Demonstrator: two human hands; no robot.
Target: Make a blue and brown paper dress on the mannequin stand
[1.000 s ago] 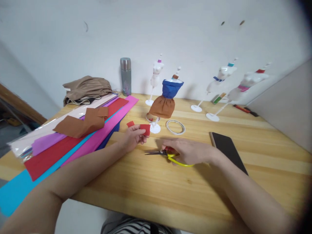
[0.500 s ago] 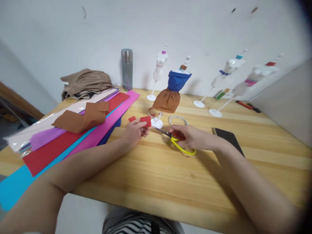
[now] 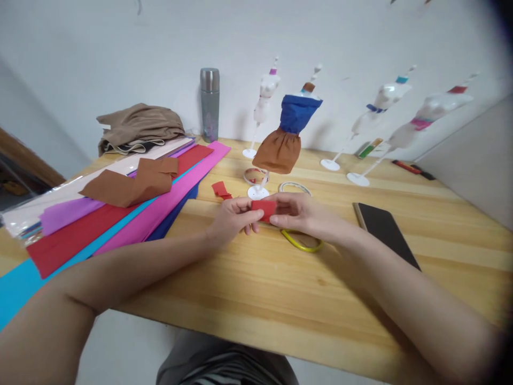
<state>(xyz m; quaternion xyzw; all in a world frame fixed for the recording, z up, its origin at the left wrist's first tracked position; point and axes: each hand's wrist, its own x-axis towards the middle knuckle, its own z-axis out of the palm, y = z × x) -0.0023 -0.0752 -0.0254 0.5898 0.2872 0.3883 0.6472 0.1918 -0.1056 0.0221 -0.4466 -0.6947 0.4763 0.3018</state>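
Note:
A small folded piece of red crepe paper [image 3: 263,209] is held between my two hands. My left hand [image 3: 239,215] pinches its left side, thumb across the front. On its right side, the fingers and thumb of my right hand [image 3: 294,212] are closed. Scissors [image 3: 303,246] lie on the table under my right hand; only part of the yellow handle shows. Just beyond my hands stands a dress form [image 3: 258,192] wearing a blue top [image 3: 300,113] and a gathered brown skirt [image 3: 278,151]. Red scraps [image 3: 220,190] lie past my left hand.
Coloured sheets [image 3: 116,224] and brown pieces [image 3: 140,184] are piled on the left, near a folded brown cloth [image 3: 140,125]. A flask [image 3: 210,107] stands at the back. More dress forms [image 3: 379,101] line the wall. A tape roll [image 3: 295,186] and a dark phone [image 3: 385,230] lie on the table.
My right hand has let go of the scissors, now on the table, and has moved left to grip the red piece. My left hand has shifted slightly right with it.

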